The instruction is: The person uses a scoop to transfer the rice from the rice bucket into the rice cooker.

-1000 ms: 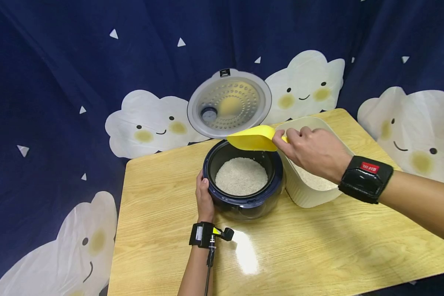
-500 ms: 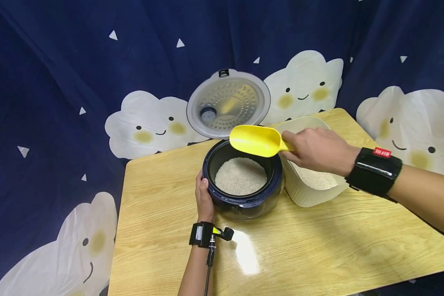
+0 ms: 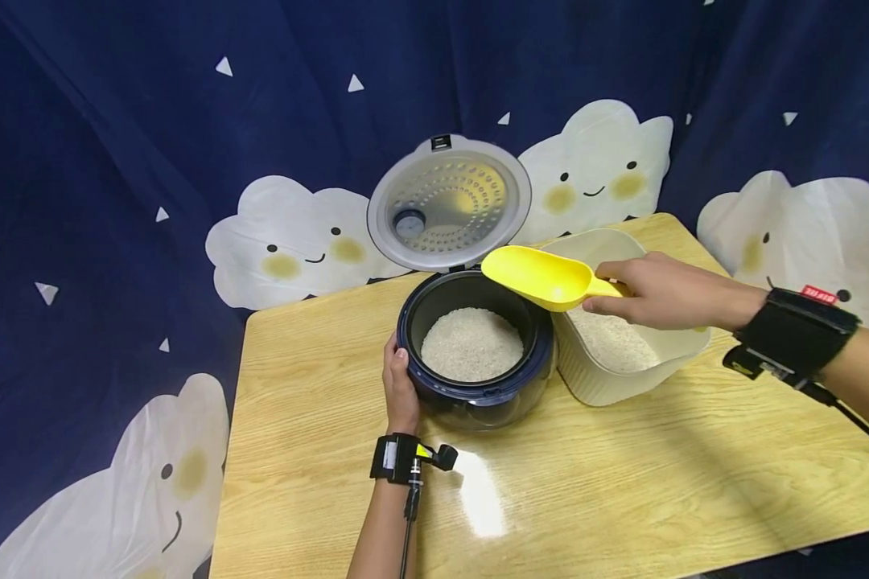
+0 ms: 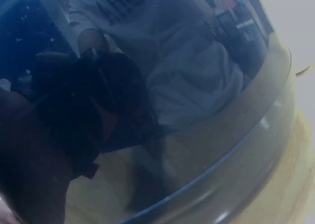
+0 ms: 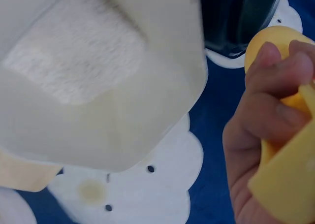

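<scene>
The light, stiff plastic scoop is being pinched by its handle in the right hand, beside the rice cooker, which is being steadied by the left hand with fingers laid against its wall.

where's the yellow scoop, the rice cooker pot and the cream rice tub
yellow scoop (image 3: 543, 277), head view, on the inside of its bowl
rice cooker pot (image 3: 478, 392), head view, on its dark blue front rim
cream rice tub (image 3: 601, 388), head view, on its ribbed front wall
</scene>
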